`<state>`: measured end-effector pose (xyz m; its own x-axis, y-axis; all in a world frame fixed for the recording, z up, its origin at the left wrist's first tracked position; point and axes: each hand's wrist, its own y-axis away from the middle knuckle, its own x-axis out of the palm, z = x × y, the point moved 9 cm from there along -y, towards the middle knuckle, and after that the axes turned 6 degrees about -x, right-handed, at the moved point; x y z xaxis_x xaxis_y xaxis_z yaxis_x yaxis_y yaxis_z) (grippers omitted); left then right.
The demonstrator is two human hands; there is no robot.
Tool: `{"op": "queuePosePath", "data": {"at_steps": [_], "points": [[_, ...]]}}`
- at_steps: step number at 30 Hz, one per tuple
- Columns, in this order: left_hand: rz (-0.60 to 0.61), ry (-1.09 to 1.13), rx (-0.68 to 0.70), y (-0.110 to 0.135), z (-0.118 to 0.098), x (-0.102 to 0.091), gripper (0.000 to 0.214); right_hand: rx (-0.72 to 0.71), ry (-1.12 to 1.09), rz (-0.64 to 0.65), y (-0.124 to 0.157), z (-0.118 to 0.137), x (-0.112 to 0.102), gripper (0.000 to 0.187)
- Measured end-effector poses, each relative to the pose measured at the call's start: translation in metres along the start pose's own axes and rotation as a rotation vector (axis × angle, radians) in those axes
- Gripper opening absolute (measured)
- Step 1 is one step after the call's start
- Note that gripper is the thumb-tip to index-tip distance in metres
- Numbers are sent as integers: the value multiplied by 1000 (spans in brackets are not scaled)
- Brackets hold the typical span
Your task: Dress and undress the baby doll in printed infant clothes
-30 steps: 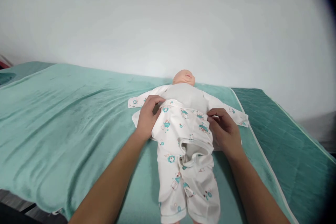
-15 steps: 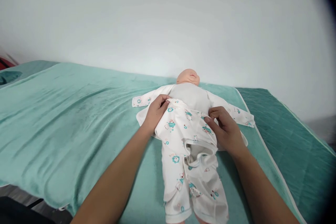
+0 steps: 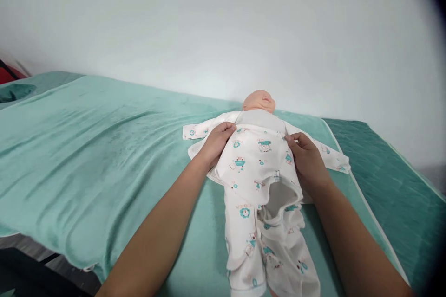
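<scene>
A baby doll point(image 3: 259, 101) lies on its back on a teal blanket point(image 3: 87, 158), head toward the wall. It wears a white patterned romper point(image 3: 259, 167) with teal prints, sleeves spread out to both sides. My left hand point(image 3: 216, 144) pinches the romper's front flap at the doll's left chest side. My right hand point(image 3: 307, 162) grips the same flap on the other side. The flap now covers most of the grey torso, with only a strip showing under the chin. An open gap shows at the crotch.
The blanket covers a bed that ends at a white wall point(image 3: 223, 41) behind. A darker quilted teal cover point(image 3: 393, 181) shows at the right. The bed's near edge drops off at the lower left.
Both hands have drawn the romper's front flap up toward the doll's neck, covering the grey chest that was bare before. The view has shifted slightly to the left.
</scene>
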<state>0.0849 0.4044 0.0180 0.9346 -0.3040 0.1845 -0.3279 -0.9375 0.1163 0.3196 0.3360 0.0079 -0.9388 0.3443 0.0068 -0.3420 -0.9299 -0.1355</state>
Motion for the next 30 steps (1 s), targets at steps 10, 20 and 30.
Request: {"op": "queuePosePath", "data": {"at_steps": [10,20,30], "points": [[-127,-338,358,7,-28,-2,15,-77,-37,-82,9,9,-6,25],[-22,-548,464,27,-47,23,21,-234,221,-90,11,25,-1,26],[-229,-474,354,5,-34,-8,25,-111,21,-40,11,17,6,25]]}}
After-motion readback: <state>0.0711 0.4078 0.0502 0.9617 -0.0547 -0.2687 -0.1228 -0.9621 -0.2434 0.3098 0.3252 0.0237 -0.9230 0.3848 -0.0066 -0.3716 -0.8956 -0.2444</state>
